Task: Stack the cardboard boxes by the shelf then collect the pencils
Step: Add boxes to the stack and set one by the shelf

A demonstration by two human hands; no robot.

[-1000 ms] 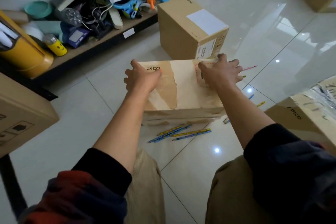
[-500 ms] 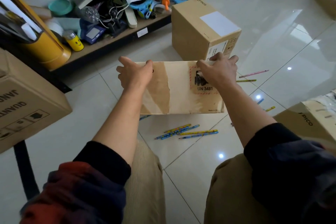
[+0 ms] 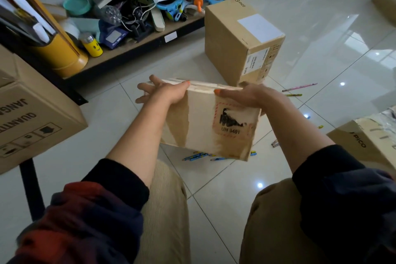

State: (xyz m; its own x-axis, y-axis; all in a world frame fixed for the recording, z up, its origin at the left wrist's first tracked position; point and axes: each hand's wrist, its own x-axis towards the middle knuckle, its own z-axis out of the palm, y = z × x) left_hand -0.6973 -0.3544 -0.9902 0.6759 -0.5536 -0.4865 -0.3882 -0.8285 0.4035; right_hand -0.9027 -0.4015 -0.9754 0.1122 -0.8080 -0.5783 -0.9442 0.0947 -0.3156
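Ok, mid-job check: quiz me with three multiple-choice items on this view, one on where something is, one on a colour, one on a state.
1. Where does the closed box with the white label stand?
A. On the floor by the shelf
B. On the shelf board
C. On the person's lap

2. What colour is the small bottle with the smiley face?
A. Blue
B. Yellow
C. Pink

3. What is the state of the torn box?
A. Lying flat on the floor
B. Stacked on the closed box
C. Held in the air by both hands

Answers:
1 A: it sits on the tiles next to the low shelf.
2 B: its body is yellow, on the shelf.
3 C: the left hand and right hand grip its top edge, with pencils visible on the floor below it.
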